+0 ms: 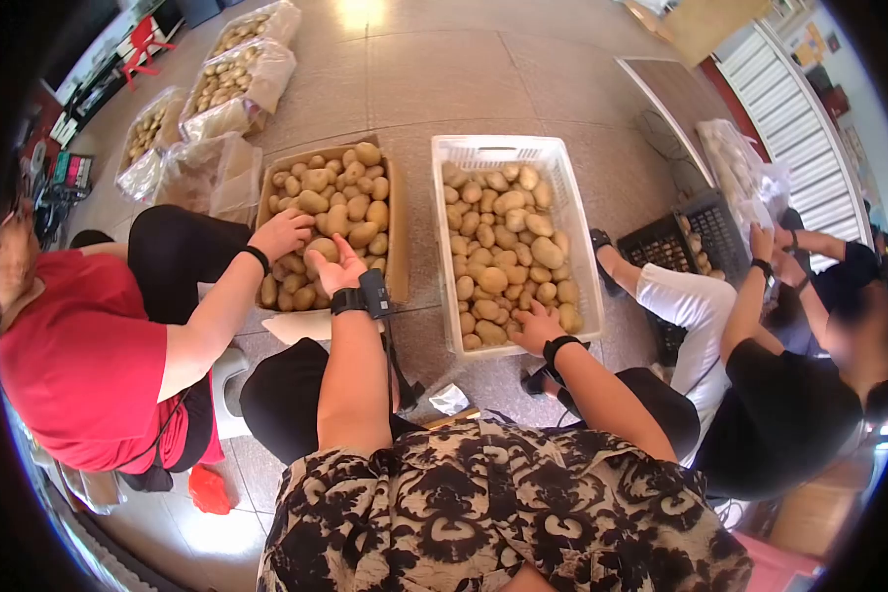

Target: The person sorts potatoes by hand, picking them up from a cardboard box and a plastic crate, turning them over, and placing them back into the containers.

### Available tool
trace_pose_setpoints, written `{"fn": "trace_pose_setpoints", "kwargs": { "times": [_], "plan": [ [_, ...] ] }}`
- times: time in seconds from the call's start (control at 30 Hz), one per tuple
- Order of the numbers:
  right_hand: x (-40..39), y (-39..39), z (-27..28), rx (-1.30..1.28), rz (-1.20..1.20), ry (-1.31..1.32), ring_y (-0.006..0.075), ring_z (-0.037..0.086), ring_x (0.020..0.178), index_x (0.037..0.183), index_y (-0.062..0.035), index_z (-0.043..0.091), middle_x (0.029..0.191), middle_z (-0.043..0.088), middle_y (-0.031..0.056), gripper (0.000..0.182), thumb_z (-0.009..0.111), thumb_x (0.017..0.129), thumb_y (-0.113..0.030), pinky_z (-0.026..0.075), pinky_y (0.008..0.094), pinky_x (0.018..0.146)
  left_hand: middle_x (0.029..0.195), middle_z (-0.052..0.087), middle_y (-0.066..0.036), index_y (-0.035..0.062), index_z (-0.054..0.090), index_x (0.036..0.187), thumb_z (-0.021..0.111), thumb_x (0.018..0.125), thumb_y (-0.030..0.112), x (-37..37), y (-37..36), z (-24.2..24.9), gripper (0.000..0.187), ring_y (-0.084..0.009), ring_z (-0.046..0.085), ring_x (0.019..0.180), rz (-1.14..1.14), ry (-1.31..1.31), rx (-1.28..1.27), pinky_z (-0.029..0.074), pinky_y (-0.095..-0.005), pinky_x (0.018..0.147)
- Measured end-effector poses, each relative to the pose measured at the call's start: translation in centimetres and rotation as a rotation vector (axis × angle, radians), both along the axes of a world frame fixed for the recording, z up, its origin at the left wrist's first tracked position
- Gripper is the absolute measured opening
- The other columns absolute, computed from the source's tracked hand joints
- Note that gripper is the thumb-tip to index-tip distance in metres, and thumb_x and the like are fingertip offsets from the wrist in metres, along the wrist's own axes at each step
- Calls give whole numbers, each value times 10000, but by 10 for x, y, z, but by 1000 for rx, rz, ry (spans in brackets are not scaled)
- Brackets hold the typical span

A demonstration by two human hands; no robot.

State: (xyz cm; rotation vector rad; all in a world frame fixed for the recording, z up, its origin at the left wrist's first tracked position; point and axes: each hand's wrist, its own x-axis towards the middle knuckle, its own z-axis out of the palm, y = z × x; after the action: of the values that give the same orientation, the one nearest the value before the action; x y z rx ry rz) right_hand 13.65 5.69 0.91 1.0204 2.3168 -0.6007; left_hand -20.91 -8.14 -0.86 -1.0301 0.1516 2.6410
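Observation:
My left hand (pixel 341 270) is over the near side of a cardboard box (pixel 399 227) filled with potatoes. It is turned palm up, with its fingers curled around a potato (pixel 322 252). To the right stands a white plastic crate (pixel 573 183), also full of potatoes (pixel 508 237). In its near right corner, my right hand (pixel 539 329) touches the potatoes with its fingers apart; I see no potato gripped in it. A black band is on each of my wrists, and the left one carries a small dark device.
A co-worker's hand (pixel 282 233) reaches into the cardboard box from the left. Another person at the right works by a black crate (pixel 712 222). Plastic-lined boxes of potatoes (pixel 229 84) stand at the back left. A crumpled white wrapper (pixel 450 399) lies on the floor.

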Motion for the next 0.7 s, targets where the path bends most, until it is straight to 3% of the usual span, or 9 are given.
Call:
{"fn": "trace_pose_setpoints", "kwargs": {
  "times": [0.1, 0.13, 0.3, 0.4, 0.43, 0.5, 0.53, 0.6, 0.7],
  "plan": [
    [-1, -2, 4, 7, -7, -14, 523, 146, 1244, 1237, -191, 475, 1414, 208, 185, 495, 517, 778, -369, 224, 558, 1017, 1099, 512, -141, -36, 370, 1173, 513, 893, 287, -12, 2, -47, 451, -255, 568, 949, -104, 143, -69, 537, -320, 816],
    [-1, -3, 5, 10, -6, -35, 520, 138, 1247, 1238, -197, 473, 1423, 195, 168, 481, 499, 788, -365, 241, 548, 1017, 1064, 531, -137, -54, 373, 1139, 418, 936, 244, -3, 8, -28, 363, -267, 570, 949, -125, 176, -178, 531, -336, 827],
    [-2, -1, 1, -12, -56, -36, 513, 153, 1243, 1242, -194, 468, 1438, 179, 125, 486, 506, 787, -362, 292, 526, 1006, 987, 578, -141, -38, 441, 1073, 423, 924, 181, 23, 28, -15, 265, -273, 574, 953, -317, 145, -55, 522, -358, 809],
    [1, 3, -8, -11, 14, -47, 519, 176, 1231, 1243, -187, 466, 1434, 189, 130, 491, 503, 787, -363, 301, 505, 1005, 998, 584, -150, -25, 500, 1000, 458, 886, 120, 57, 43, -10, 190, -279, 563, 981, -633, 191, -56, 490, -382, 856],
    [-4, 1, 13, -18, -21, -55, 500, 219, 1219, 1244, -189, 474, 1416, 224, 140, 498, 522, 777, -355, 321, 484, 994, 998, 584, -150, -25, 500, 1000, 458, 886, 120, 70, 46, -6, 190, -279, 563, 981, -644, 184, -59, 490, -382, 856],
    [1, 13, -2, -29, 17, 39, 424, 378, 1156, 1166, -145, 536, 1312, 377, 176, 449, 557, 761, -337, 380, 446, 946, 1043, 570, -151, -30, 496, 1024, 466, 884, 122, 92, 53, 4, 209, -285, 548, 1009, -905, 171, 42, 471, -397, 880],
    [1, 19, 0, -30, 14, 35, 424, 378, 1156, 1166, -145, 536, 1312, 377, 176, 449, 557, 761, -337, 380, 446, 946, 1043, 570, -151, -30, 496, 1024, 466, 884, 122, 102, 57, 8, 209, -285, 548, 1009, -908, 167, 43, 471, -397, 880],
    [0, 33, 6, -20, -59, 146, 358, 516, 1023, 1056, -79, 580, 1152, 508, 188, 375, 578, 755, -303, 433, 415, 878, 1121, 539, -152, -30, 479, 1080, 446, 900, 140, 119, 62, 14, 250, -296, 525, 1047, -1180, 204, 15, 448, -398, 904],
    [6, 43, 19, 182, -120, 283, 344, 571, 919, 982, -26, 578, 1021, 575, 192, 327, 579, 760, -266, 461, 407, 819, 1171, 526, -168, -23, 474, 1105, 381, 931, 175, 132, 64, 7, 279, -326, 495, 1099, -1311, 256, -21, 426, -404, 934]
  ]
}}
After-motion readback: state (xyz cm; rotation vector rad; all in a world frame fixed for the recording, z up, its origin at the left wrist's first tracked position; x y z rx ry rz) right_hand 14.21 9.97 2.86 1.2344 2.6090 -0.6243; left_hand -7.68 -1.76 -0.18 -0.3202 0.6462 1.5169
